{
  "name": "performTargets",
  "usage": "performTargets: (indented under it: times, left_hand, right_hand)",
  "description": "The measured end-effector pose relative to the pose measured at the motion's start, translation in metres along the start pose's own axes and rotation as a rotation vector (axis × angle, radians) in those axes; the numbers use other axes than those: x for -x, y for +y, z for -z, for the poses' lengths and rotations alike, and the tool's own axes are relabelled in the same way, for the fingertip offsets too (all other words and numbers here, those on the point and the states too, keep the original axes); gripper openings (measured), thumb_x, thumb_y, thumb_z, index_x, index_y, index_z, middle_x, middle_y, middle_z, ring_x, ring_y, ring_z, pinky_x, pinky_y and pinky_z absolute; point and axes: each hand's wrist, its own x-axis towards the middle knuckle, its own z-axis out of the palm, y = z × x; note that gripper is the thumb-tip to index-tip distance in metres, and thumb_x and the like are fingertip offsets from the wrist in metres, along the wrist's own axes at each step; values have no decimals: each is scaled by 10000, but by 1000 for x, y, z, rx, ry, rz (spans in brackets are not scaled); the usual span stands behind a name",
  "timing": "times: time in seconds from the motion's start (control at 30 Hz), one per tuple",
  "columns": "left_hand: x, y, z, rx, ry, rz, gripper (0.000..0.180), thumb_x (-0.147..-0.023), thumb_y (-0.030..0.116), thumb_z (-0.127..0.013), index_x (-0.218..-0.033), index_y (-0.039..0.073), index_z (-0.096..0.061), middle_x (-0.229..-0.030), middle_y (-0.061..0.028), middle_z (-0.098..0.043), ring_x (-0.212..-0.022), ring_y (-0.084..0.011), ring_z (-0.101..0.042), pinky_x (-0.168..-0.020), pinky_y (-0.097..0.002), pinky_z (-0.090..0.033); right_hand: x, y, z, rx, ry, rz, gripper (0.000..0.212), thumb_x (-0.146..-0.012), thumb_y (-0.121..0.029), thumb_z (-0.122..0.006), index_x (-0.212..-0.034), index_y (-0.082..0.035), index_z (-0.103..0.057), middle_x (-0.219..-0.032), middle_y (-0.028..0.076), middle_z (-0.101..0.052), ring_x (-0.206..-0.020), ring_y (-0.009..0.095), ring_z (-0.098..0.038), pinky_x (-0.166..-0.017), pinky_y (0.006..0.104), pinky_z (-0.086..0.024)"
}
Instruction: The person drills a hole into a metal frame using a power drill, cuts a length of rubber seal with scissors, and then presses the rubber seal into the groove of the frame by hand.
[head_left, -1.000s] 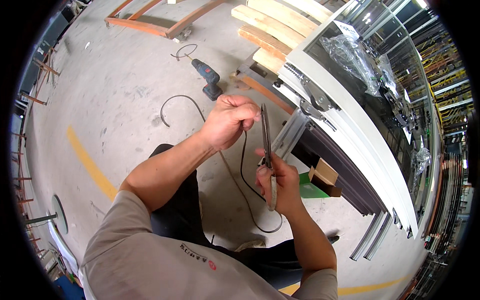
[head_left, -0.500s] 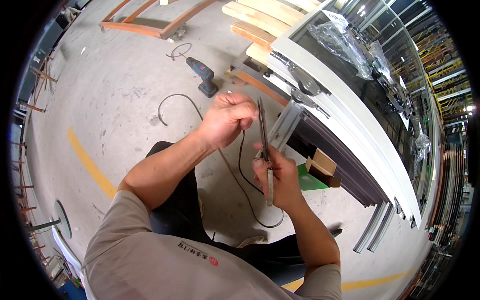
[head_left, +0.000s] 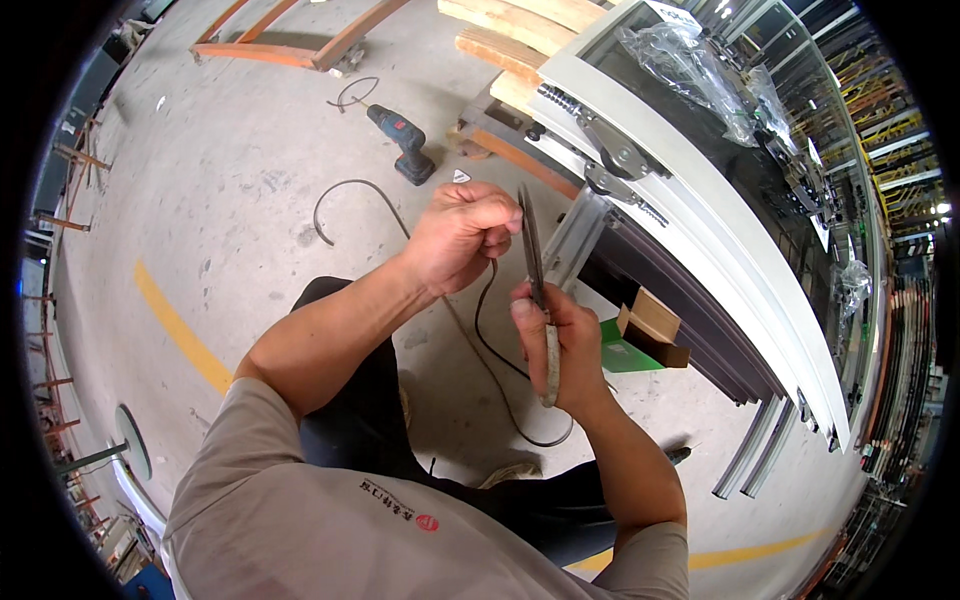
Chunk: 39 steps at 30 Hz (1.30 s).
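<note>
In my right hand (head_left: pixel 566 345) is a pair of scissors (head_left: pixel 533 245) with dark blades and a pale, worn handle. The blades point away from me and stand close together. My left hand (head_left: pixel 458 240) is closed in a pinch, its thumb and forefinger right beside the blades near their tips. A thin dark cord (head_left: pixel 481 318) runs up into the left hand and loops down to the floor between my legs. The pinched end is too small to make out.
A cordless drill (head_left: pixel 402 143) lies on the concrete floor ahead. To the right, white-framed panels (head_left: pixel 700 215) with metal hardware are stacked beside wooden beams (head_left: pixel 515 30). An open green box (head_left: pixel 632 350) sits by dark profiles. An orange frame (head_left: pixel 285 55) stands at the far left.
My right hand and the scissors have shifted slightly right and toward me, and the blades lean a little more. The left hand keeps its pinch near the tips.
</note>
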Motion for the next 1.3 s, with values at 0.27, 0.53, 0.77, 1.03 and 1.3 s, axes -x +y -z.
performTargets:
  times: [0.27,0.53,0.77,1.03,1.3]
  left_hand:
    - [0,1,3,23,0,3,119,-834,49,-698,-722,40,-659,-633,-4,-548,-559,-88,-420,-537,-260,-352]
    - [4,1,-3,-23,9,74,114,-822,39,-704,-719,23,-657,-636,-15,-556,-548,-90,-425,-533,-260,-356]
    - [7,-2,2,16,-45,56,106,-840,52,-705,-745,17,-676,-616,0,-521,-549,-89,-416,-537,-262,-352]
    - [7,-3,2,111,-112,108,113,-883,79,-723,-814,0,-679,-652,-4,-538,-571,-86,-418,-541,-257,-340]
    - [4,-18,-8,105,-268,180,151,-911,129,-730,-910,-18,-700,-620,30,-478,-551,-80,-402,-500,-253,-302]
  right_hand:
    - [-4,1,-1,90,5,110,195,-986,-191,-662,-938,-11,-605,-606,39,-534,-551,98,-495,-540,278,-420]
    - [-6,2,1,2,22,27,221,-987,-204,-663,-956,7,-607,-613,42,-549,-558,98,-507,-545,277,-424]
    - [-1,0,3,122,-39,19,254,-981,-216,-660,-1058,16,-591,-692,105,-601,-621,146,-574,-605,302,-456]
    - [30,18,8,344,83,262,556,-905,-249,-770,-1299,9,-474,-963,164,-658,-795,215,-676,-648,361,-524]
    - [48,-125,120,829,814,390,623,-750,-198,-908,-1223,41,-581,-748,34,-624,-644,85,-563,-583,225,-463]
